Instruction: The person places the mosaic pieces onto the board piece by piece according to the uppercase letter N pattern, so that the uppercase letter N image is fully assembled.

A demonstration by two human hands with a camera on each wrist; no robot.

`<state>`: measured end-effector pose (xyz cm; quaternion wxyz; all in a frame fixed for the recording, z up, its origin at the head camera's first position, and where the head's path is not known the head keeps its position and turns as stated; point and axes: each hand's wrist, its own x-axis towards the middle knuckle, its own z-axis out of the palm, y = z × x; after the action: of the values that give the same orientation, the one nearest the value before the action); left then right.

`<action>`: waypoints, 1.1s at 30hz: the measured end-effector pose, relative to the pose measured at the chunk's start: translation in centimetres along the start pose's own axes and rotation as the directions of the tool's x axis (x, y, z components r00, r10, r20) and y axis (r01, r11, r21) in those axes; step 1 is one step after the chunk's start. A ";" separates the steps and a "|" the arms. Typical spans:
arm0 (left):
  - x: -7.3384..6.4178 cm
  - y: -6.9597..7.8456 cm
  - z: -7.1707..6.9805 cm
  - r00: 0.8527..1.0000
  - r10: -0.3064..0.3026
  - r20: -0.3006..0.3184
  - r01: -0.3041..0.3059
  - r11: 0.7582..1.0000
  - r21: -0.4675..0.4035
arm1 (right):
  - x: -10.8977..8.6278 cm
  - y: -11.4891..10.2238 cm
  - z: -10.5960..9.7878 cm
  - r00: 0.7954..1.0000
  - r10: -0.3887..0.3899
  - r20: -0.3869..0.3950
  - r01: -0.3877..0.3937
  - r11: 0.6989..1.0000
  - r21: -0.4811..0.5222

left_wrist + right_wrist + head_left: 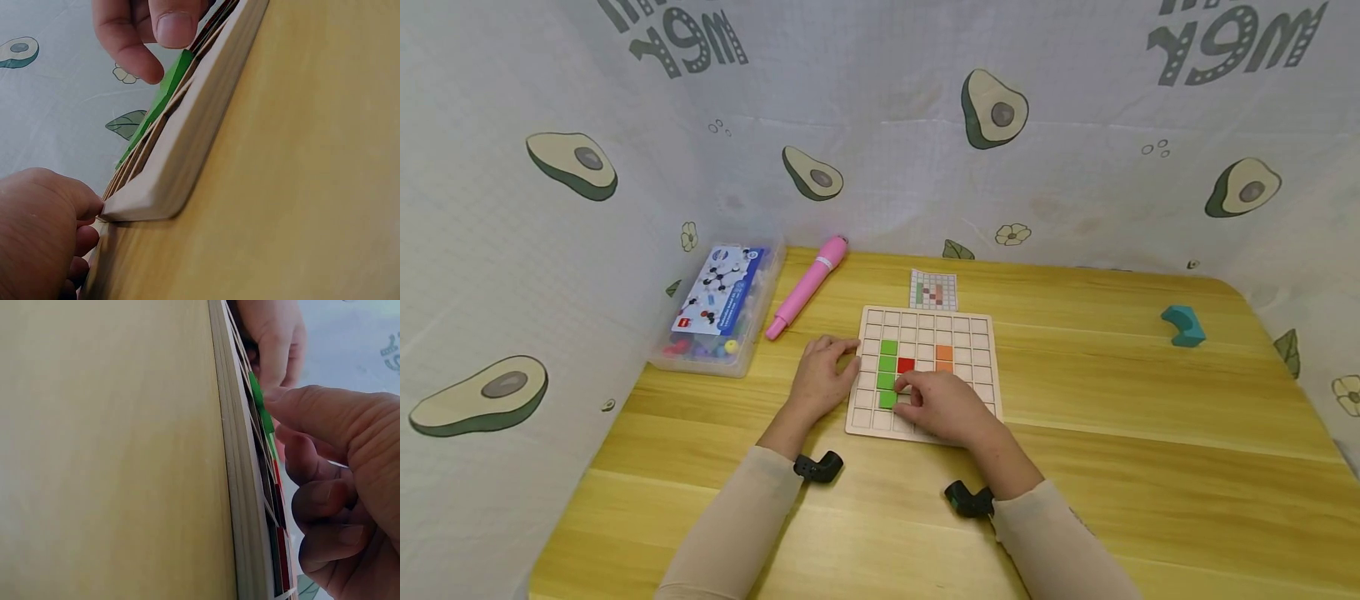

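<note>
A wooden grid board (925, 321) lies on the table, with several green tiles (888, 364) in one column, a red tile (906, 365) beside them and orange tiles (944, 353) farther right. At the board's left edge my left hand (820, 379) holds it, the thumb against the rim in the left wrist view. Over the lower part of the board is my right hand (947, 404), which hides several squares. Its thumb touches the lowest green tile (261, 403), while the index fingertip stands apart from the thumb. The other fingers are loosely curled.
A small printed grid card (934, 290) lies behind the board. To the left are a pink stick-shaped object (808, 287) and a clear plastic box (737, 363) with a molecule-picture label. A teal curved block (1185, 326) sits far right. Avocado-print cloth surrounds the table.
</note>
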<state>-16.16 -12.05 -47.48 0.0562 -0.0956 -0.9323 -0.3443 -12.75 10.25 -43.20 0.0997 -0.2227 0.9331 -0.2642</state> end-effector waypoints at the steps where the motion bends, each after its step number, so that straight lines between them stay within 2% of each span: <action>1: 0.0 0.0 0.0 1.000 0.002 -0.001 -0.002 1.000 0.002 | 0.0 0.0 0.0 1.000 0.003 -0.001 -0.003 1.000 0.002; 11: 0.0 0.0 0.0 1.000 0.007 -0.007 -0.007 1.000 0.005 | 0.1 -0.1 0.4 1.000 -0.006 -0.013 0.006 1.000 -0.006; 19: 0.0 0.0 0.0 1.000 -0.003 0.001 0.003 1.000 -0.003 | 0.2 -0.1 0.4 1.000 -0.020 0.018 0.020 1.000 -0.011; 23: 0.1 0.0 0.2 1.000 0.000 -0.002 0.000 1.000 -0.005 | -0.1 0.7 -0.3 1.000 0.022 0.019 -0.022 1.000 0.008; 27: 0.1 0.2 0.3 1.000 0.006 -0.002 -0.006 1.000 -0.012 | -0.6 2.0 -1.7 0.997 0.078 -0.016 -0.078 0.997 0.016; 31: 0.2 0.4 0.3 1.000 0.003 -0.004 -0.003 1.000 -0.020 | -1.4 3.7 -3.5 0.985 0.165 -0.042 -0.165 0.986 0.003; 33: 0.2 0.4 0.1 1.000 0.004 -0.024 -0.004 1.000 -0.017 | -1.9 4.6 -4.7 0.976 0.210 -0.051 -0.210 0.978 -0.009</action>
<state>-16.31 -11.65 -47.27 0.0673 -0.0938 -0.9283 -0.3534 -14.14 16.74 -41.62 0.1020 -0.1168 0.9555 -0.2510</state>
